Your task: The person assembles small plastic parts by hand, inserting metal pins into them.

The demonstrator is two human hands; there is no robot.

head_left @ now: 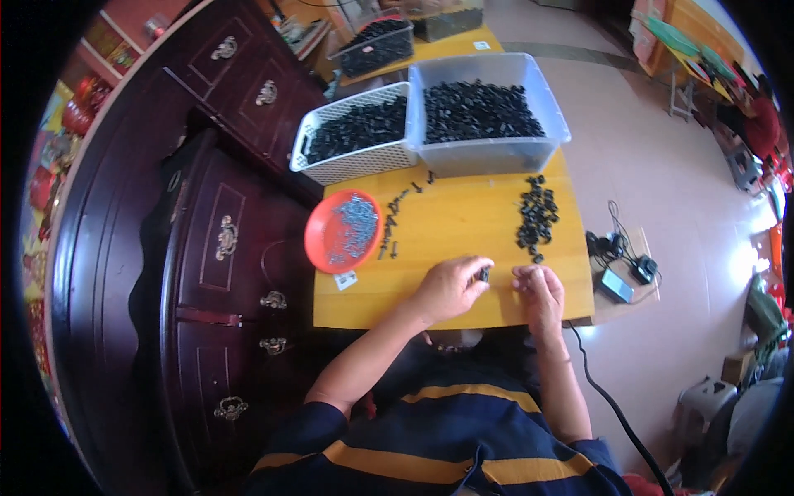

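Note:
Over the front part of the yellow table [463,219], my left hand [449,289] pinches a small black plastic part [485,274] between thumb and fingers. My right hand [542,301] is a short way to its right, its thumb and fingertips drawn together. Whatever those fingertips hold, if anything, is too small to make out. Beyond my right hand lies a loose pile of small black parts [538,217]. An orange-red bowl [314,243] of silvery screws [357,225] sits at the table's left edge. Small dark pieces [392,221] are scattered in a line beside it.
A white perforated basket [356,171] and a clear plastic bin [484,157], both full of black parts, occupy the far side. Dark wooden drawers [223,240] border the left. A low stand [641,291] with a device and cables is to the right. Another person [757,124] sits far right.

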